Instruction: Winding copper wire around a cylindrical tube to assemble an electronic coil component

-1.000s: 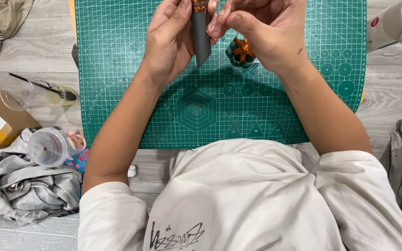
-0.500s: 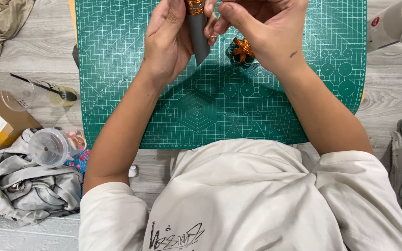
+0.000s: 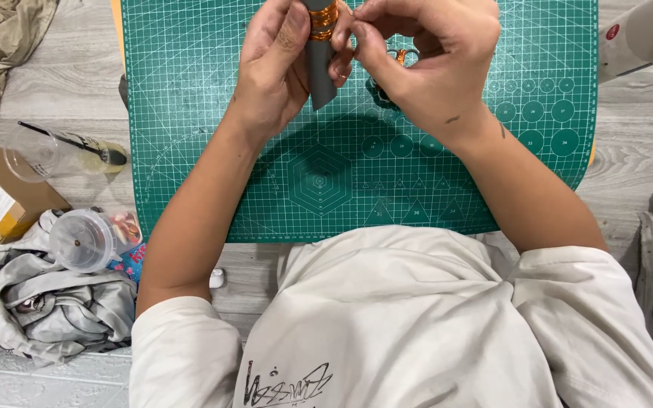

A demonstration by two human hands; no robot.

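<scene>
Green cutting mat (image 3: pixel 190 151), gridded, laid flat on a grey plank floor as work surface; a small spool of copper wire (image 3: pixel 394 64) lies on it, mostly hidden behind the right hand. Grey cylindrical mandrel (image 3: pixel 319 68), held upright above the mat, copper wire coil (image 3: pixel 324 17) wrapped near its top. Left hand (image 3: pixel 273 68) closed around the mandrel to steady it; right hand (image 3: pixel 425 60) curled, fingertips pinched at the coil, apparently on the wire.

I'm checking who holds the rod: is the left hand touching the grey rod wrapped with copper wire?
Touching. The head view shows the left hand with its thumb pressed along the grey rod, no gap between them.
</scene>
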